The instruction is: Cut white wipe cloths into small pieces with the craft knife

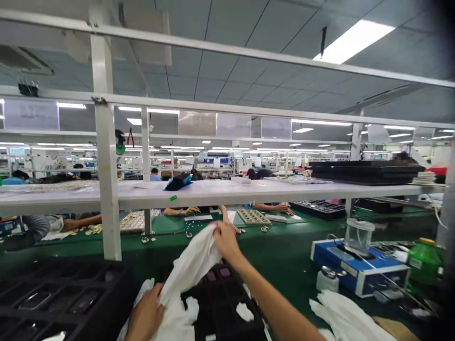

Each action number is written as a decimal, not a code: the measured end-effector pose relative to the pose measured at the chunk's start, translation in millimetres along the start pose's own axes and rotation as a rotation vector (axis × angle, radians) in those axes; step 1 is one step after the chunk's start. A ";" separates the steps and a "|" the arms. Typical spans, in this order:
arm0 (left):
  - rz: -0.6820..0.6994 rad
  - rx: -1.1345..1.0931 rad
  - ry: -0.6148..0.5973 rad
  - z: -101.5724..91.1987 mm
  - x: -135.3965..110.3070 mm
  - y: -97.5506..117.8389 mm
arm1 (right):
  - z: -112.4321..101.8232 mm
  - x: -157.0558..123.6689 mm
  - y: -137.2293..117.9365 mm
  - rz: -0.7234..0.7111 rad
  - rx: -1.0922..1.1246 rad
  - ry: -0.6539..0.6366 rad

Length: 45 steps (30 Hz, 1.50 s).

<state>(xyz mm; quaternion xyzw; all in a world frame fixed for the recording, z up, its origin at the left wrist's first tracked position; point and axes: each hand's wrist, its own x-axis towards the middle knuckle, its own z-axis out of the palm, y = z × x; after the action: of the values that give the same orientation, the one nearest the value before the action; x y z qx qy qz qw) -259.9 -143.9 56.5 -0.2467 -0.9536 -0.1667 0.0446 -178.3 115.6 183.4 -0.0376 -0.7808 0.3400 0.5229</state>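
A white cloth (194, 258) is stretched between my two hands, rising from lower left to upper right. My right hand (226, 240) is closed on its upper end, above the green bench. Lower down, my left hand (145, 312) grips the bunched part of the cloth; some of its fingers are hidden. Beneath the cloth lies a black compartment tray (222, 312), with small purplish pieces (224, 273) in its far cells. A torn white scrap (245, 312) rests on this tray.
A deep black tray (71, 303) stands at left. To the right are a blue device (350, 267), a dispenser bottle (327, 279), a green bottle (424, 265) and another white cloth (350, 317). A shelf (256, 192) crosses ahead; co-workers' hands (283, 208) show beyond it.
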 end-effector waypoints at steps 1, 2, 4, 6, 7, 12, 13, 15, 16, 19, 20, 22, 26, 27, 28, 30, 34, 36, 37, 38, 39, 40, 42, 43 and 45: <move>0.000 0.006 -0.016 -3.5 -0.8 3.1 | -5.1 17.2 -5.0 0.015 -0.031 -0.020; -0.008 0.010 -0.036 -6.8 -0.6 6.2 | -9.5 34.3 -11.0 0.025 -0.061 -0.035; -0.031 0.012 -0.059 -11.5 1.4 11.2 | -17.3 66.8 -25.4 0.032 -0.109 -0.067; -0.054 0.012 -0.061 -13.7 4.2 14.0 | -26.0 95.3 -41.2 0.012 -0.127 -0.095; -0.066 0.013 -0.062 -14.1 5.6 14.6 | -31.3 107.9 -48.6 -0.016 -0.133 -0.105; -0.129 -0.036 -0.058 -16.2 15.3 13.6 | -73.9 157.9 -71.7 -0.188 -0.226 -0.003; -0.147 -0.069 -0.055 -17.0 18.8 13.6 | -84.7 165.5 -73.4 -0.185 -0.234 0.008; -0.185 -0.167 -0.045 -18.6 28.3 13.7 | -104.7 177.8 -75.0 -0.174 -0.244 0.017; -0.200 -0.237 -0.034 -19.5 34.3 13.4 | -112.7 181.8 -75.3 -0.175 -0.245 0.022; -0.243 -0.509 0.010 -25.1 54.0 10.7 | -127.3 181.0 -74.8 -0.183 -0.211 -0.004; -0.247 -0.613 0.026 -29.3 59.8 9.9 | -130.1 176.0 -73.7 -0.187 -0.195 -0.043; -0.249 -0.828 0.072 -42.5 69.0 10.7 | -134.6 161.1 -69.0 -0.192 -0.158 -0.144; -0.243 -1.207 0.359 -84.0 78.0 22.7 | -141.9 128.4 -55.4 -0.083 -0.074 -0.236; -0.240 -1.276 0.464 -95.5 78.7 26.5 | -143.5 122.6 -52.8 -0.053 -0.067 -0.245; -0.233 -1.335 0.571 -106.6 78.7 29.8 | -145.0 118.2 -51.0 -0.038 -0.067 -0.256; -0.184 -1.446 0.770 -126.0 76.8 33.2 | -147.2 112.7 -49.9 -0.071 -0.076 -0.304; -0.034 -1.020 0.926 -147.5 62.2 23.8 | -147.6 109.6 -55.0 -0.189 -0.082 -0.383; 0.025 -0.547 0.728 -150.9 49.3 18.5 | -146.2 108.4 -58.8 -0.200 -0.086 -0.395; 0.042 -0.349 0.590 -151.0 41.6 19.2 | -145.2 107.3 -60.6 -0.200 -0.085 -0.408; 0.059 -0.202 0.460 -149.9 33.4 23.5 | -143.9 105.8 -62.4 -0.201 -0.080 -0.425; 0.086 -0.112 0.353 -147.0 25.1 32.0 | -142.2 103.9 -64.3 -0.202 -0.067 -0.444; 0.117 -0.062 0.272 -142.0 16.9 44.9 | -140.2 101.5 -66.1 -0.201 -0.045 -0.466; 0.265 -0.146 0.166 -125.9 3.9 80.6 | -136.4 95.5 -69.8 -0.188 0.016 -0.508; 0.328 -0.293 0.151 -115.8 0.3 100.6 | -135.4 92.2 -71.2 -0.181 0.049 -0.526; 0.431 -0.631 0.024 -96.3 0.8 136.1 | -137.6 85.5 -71.3 -0.185 0.101 -0.565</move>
<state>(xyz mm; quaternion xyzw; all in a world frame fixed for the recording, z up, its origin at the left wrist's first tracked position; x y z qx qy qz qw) -194.2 -64.3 187.4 -0.4413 -0.7810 -0.4417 0.0115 -79.8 164.0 322.3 0.1559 -0.8776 0.3262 0.3149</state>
